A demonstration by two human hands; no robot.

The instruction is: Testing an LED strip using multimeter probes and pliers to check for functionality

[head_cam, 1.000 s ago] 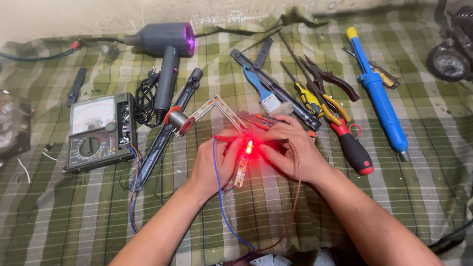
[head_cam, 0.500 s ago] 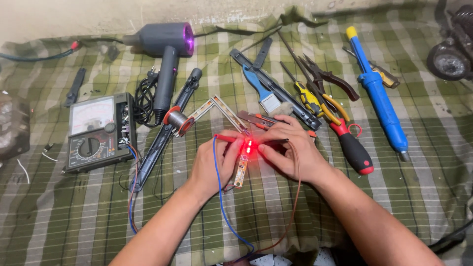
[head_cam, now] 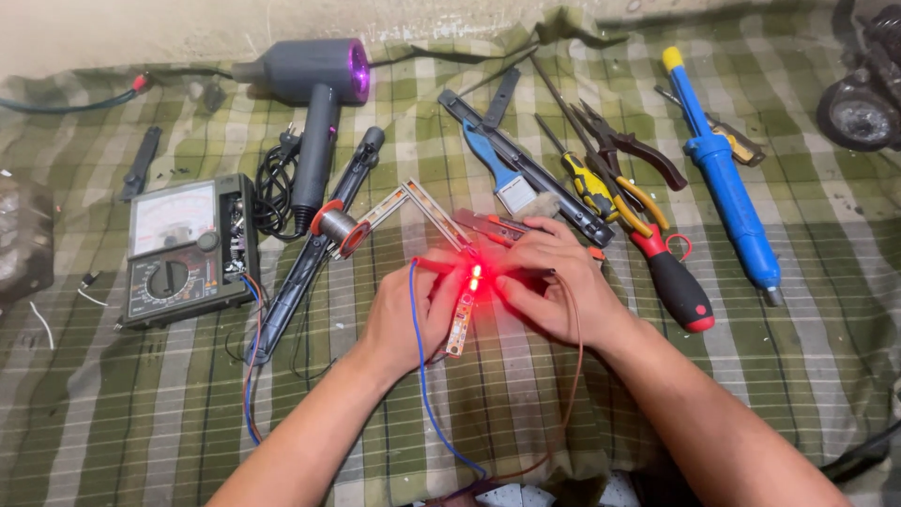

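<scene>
Centre frame: left hand (head_cam: 405,314) and right hand (head_cam: 556,291), fingers closed, pinch a narrow LED strip board glowing red (head_cam: 465,302) and press a blue wire (head_cam: 422,376) and brown wire (head_cam: 568,376) to it. Best keep contacts steady, polarity unswapped. Grey analog multimeter (head_cam: 188,249) left.

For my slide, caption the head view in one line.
Left hand and right hand press wires to a small LED strip glowing red, tools spread on a checked green cloth.
</scene>
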